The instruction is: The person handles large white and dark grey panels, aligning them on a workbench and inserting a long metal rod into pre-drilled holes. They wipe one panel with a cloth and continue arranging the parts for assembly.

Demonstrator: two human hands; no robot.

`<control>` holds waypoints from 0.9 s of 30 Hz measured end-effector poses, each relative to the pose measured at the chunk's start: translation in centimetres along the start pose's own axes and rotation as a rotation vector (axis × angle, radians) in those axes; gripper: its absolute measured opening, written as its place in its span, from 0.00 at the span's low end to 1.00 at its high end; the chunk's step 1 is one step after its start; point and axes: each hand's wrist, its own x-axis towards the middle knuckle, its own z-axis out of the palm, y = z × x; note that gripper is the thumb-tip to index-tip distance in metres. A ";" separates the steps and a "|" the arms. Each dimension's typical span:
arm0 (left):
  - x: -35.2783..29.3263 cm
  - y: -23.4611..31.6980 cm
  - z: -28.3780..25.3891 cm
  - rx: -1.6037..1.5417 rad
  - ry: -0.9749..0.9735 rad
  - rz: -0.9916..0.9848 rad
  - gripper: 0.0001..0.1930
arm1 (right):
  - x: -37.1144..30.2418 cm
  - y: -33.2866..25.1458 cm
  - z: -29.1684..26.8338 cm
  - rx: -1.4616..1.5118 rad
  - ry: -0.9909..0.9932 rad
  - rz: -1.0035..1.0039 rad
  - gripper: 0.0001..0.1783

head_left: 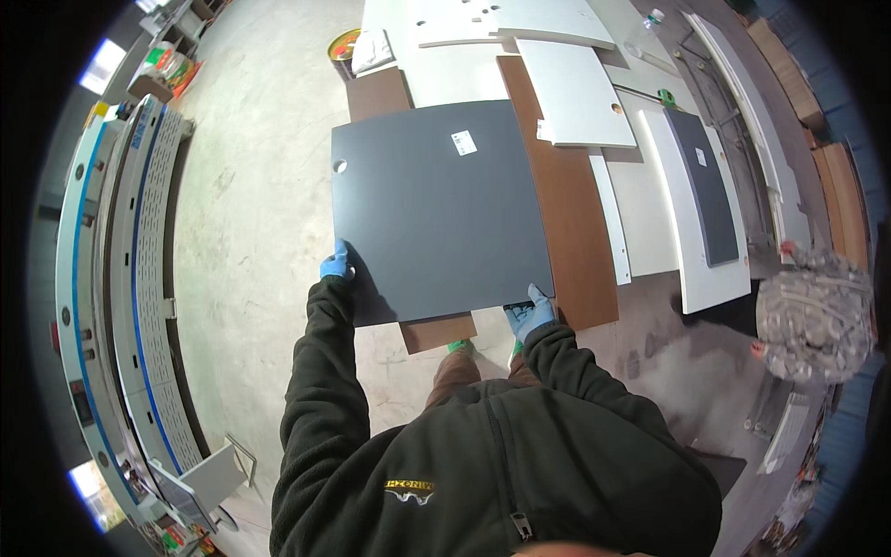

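Note:
A large dark grey panel [436,213] is between my two hands, above brown boards. It has a small white label near its far edge and a round hole by its left edge. My left hand [338,261], in a blue glove, is closed on the panel's left edge near the close corner. The near right corner is gripped by my right hand [532,314], also gloved in blue, with its thumb on top. A long brown board [577,232] shows to the panel's right, and another brown board [379,94] sticks out past its far left corner.
White panels [575,97] lie stacked at the far right. A narrow dark panel [703,186] rests on a white board [670,251]. A person in patterned clothing [817,316] is at the right. Along the left stands a long machine [153,288]. A round tin [343,48] stands behind.

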 end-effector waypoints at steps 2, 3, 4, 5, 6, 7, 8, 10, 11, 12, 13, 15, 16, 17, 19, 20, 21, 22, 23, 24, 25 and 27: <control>-1.4 1.2 -0.1 -0.044 0.016 -0.055 0.41 | -0.4 0.3 0.3 0.026 0.034 -0.010 0.15; -1.9 1.9 -0.4 -0.064 0.024 -0.089 0.41 | -0.7 0.6 0.5 0.046 0.045 -0.015 0.16; -2.4 2.3 -0.5 -0.065 0.070 -0.058 0.43 | -1.1 0.8 0.8 0.052 0.018 -0.039 0.16; -2.3 2.7 -1.1 0.115 0.099 0.012 0.45 | -1.5 1.1 1.0 0.057 0.049 -0.014 0.16; -2.5 2.8 -1.4 0.137 0.139 0.011 0.46 | -2.2 1.4 1.3 0.050 0.052 -0.003 0.15; -2.2 2.9 -1.9 0.164 0.156 0.010 0.46 | -3.0 1.7 1.6 0.045 0.051 0.004 0.14; -2.1 2.9 -2.2 0.137 0.143 0.053 0.46 | -3.8 1.9 2.0 0.017 0.023 0.020 0.15; -1.7 2.9 -2.8 0.140 0.220 0.068 0.46 | -5.8 2.3 2.8 0.052 -0.073 0.088 0.16; -1.6 3.1 -2.9 0.159 0.287 0.049 0.45 | -6.9 2.3 3.1 0.062 -0.079 0.114 0.16; -1.8 3.1 -3.1 0.057 0.275 0.045 0.45 | -8.0 2.1 3.4 0.029 -0.126 0.150 0.15; -2.3 3.2 -3.1 -0.049 0.192 0.007 0.44 | -9.1 1.8 3.8 -0.071 -0.184 0.108 0.15; -3.4 3.9 -3.5 -0.089 0.144 -0.069 0.44 | -10.9 1.3 4.3 -0.275 -0.277 -0.032 0.16; -4.4 4.1 -3.6 -0.146 0.141 -0.094 0.41 | -12.1 0.6 4.0 -0.642 -0.324 -0.276 0.17; -5.1 4.7 -3.4 -0.123 0.128 -0.124 0.40 | -12.7 0.3 4.0 -1.048 -0.273 -0.497 0.17; -7.4 4.4 -3.2 -0.195 0.020 -0.078 0.36 | -13.6 -0.5 3.5 -1.851 -0.263 -1.001 0.18; -7.9 4.7 -3.0 -0.391 -0.033 -0.089 0.35 | -14.0 -0.9 3.4 -1.854 -0.346 -1.083 0.18; -8.6 4.4 -2.8 -0.602 -0.095 -0.080 0.34 | -14.3 -1.3 2.9 -1.869 -0.435 -1.158 0.19; -9.2 4.1 -2.8 -0.812 -0.165 -0.092 0.34 | -14.8 -1.6 2.5 -1.786 -0.505 -1.204 0.18; -9.6 3.6 -2.8 -0.806 -0.176 -0.011 0.33 | -15.3 -2.1 2.0 -1.635 -0.563 -1.076 0.16; -10.1 3.0 -2.7 -0.804 -0.194 0.056 0.33 | -15.9 -2.3 1.5 -1.387 -0.596 -0.927 0.14; -10.4 2.4 -2.6 -0.782 -0.226 0.144 0.32 | -16.9 -3.2 0.6 -1.343 -0.669 -0.845 0.18; -11.8 1.5 -2.1 -0.470 -0.090 0.398 0.30 | -19.5 -5.2 -0.5 -1.254 -0.792 -0.670 0.27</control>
